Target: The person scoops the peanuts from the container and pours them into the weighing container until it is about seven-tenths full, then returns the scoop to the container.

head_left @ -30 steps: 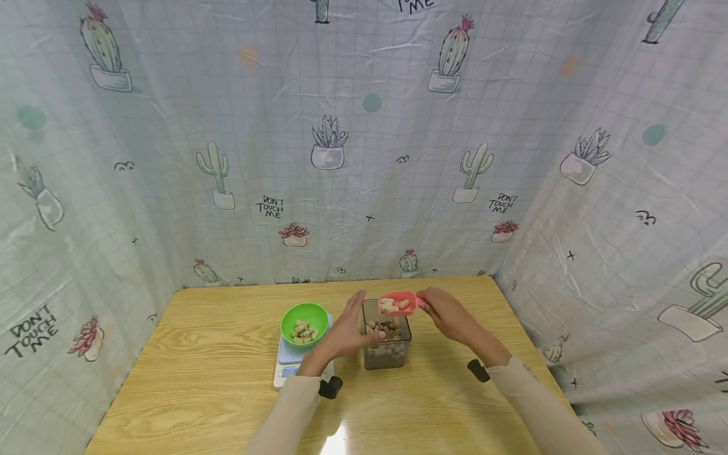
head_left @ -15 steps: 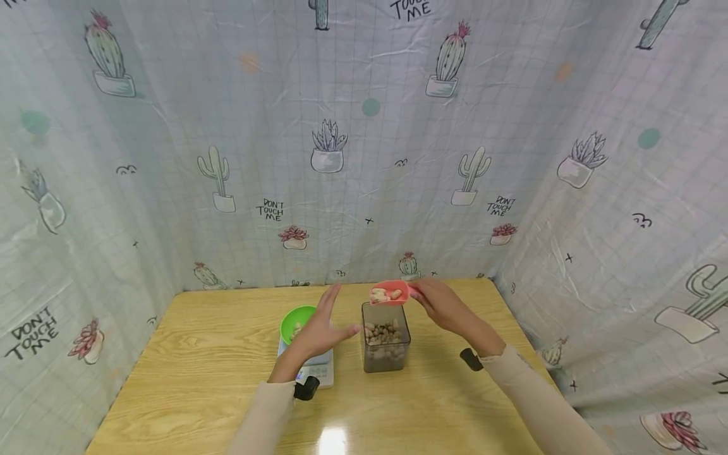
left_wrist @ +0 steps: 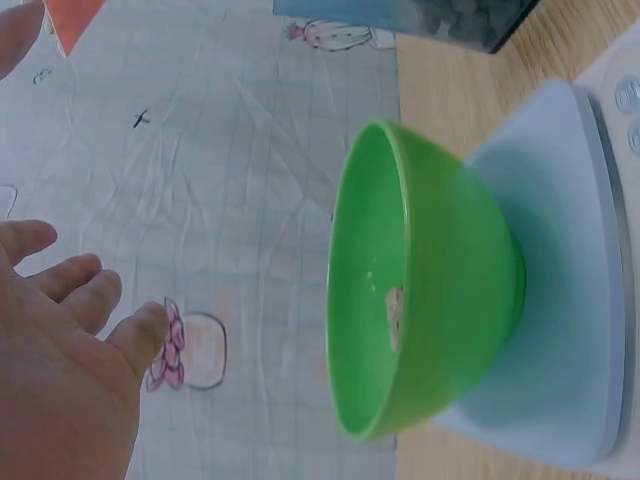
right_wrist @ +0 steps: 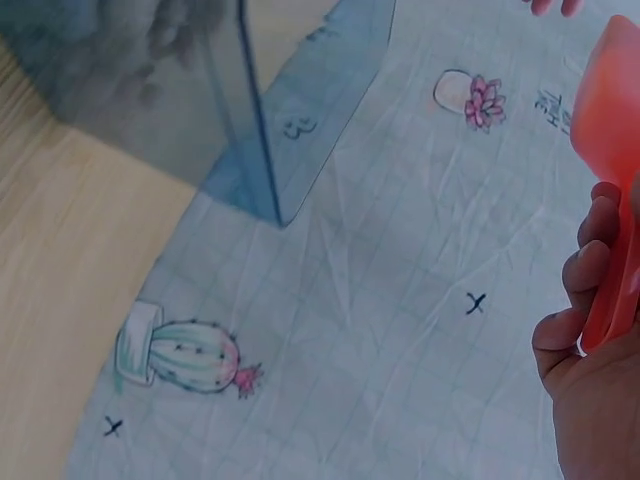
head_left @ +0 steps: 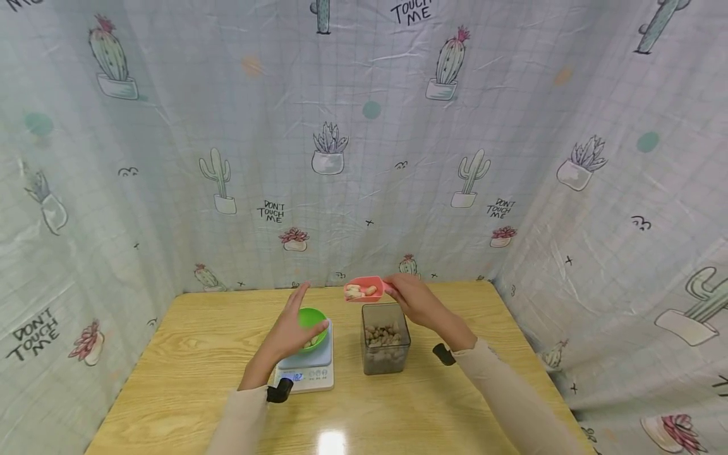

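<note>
Right hand point(head_left: 418, 303) grips the scoop point(head_left: 364, 289) of nuts, above the table's back edge.
Left hand point(head_left: 292, 328), fingers straight, partly hides the bowl point(head_left: 315, 316) on the scale point(head_left: 305, 368).

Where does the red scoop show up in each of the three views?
Head: red scoop at centre, holding peanuts, gripped by the right hand, above the clear container.
Left wrist: its tip in the top left corner.
Right wrist: at the right edge.
Shared landmark: the clear container, in all three.
</note>
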Tool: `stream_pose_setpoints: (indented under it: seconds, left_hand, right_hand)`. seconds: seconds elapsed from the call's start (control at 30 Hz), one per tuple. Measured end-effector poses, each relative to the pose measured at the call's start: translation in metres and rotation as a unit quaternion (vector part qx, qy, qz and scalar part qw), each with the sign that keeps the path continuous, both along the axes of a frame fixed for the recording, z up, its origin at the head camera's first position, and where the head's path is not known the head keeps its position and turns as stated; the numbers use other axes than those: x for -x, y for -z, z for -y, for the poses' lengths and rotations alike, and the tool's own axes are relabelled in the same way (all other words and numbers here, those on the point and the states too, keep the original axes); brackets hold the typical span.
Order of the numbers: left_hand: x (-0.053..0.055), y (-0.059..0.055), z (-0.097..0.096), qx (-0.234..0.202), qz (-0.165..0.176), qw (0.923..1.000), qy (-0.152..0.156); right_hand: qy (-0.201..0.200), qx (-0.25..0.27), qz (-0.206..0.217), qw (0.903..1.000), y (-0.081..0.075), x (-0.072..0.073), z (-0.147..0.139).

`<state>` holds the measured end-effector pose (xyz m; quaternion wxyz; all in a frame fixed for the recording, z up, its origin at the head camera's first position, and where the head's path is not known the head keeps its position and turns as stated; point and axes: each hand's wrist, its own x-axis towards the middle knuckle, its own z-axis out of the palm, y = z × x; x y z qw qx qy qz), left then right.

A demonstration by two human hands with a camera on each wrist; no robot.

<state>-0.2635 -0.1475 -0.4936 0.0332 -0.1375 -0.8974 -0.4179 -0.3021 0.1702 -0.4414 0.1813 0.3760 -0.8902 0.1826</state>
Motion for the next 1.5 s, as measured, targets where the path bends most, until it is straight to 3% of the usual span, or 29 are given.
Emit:
stream_pose_setpoints:
  seconds: [0.17,0.43,0.8,1.07,1.37,1.5]
  left_hand:
    - [-0.001,0.006,0.019,-0.002,-0.004,1.0,-0.001]
    - [-0.004,0.026,0.04,0.011,0.008,0.9999,-0.005]
    - [0.002,0.057,0.047,0.006,0.089,0.9959,-0.015]
    - [0.008,0.069,0.044,-0.018,0.107,0.994,-0.015]
    - [0.012,0.076,0.044,-0.018,0.107,0.9939,-0.016]
    - [0.012,0.077,0.044,-0.014,0.114,0.9932,-0.017]
  right_hand:
    - [-0.016,0.005,-0.009,0.9998,0.003,0.004,0.02]
    - [-0.026,0.009,0.008,0.9996,0.013,0.009,0.046]
    - [-0.012,-0.039,0.066,0.997,0.033,0.015,0.076]
    - [0.009,-0.089,0.105,0.9904,0.042,0.017,0.09]
    - [0.007,-0.175,0.045,0.9835,0.04,0.022,0.105]
    - [0.0,-0.223,0.013,0.9747,0.035,0.024,0.109]
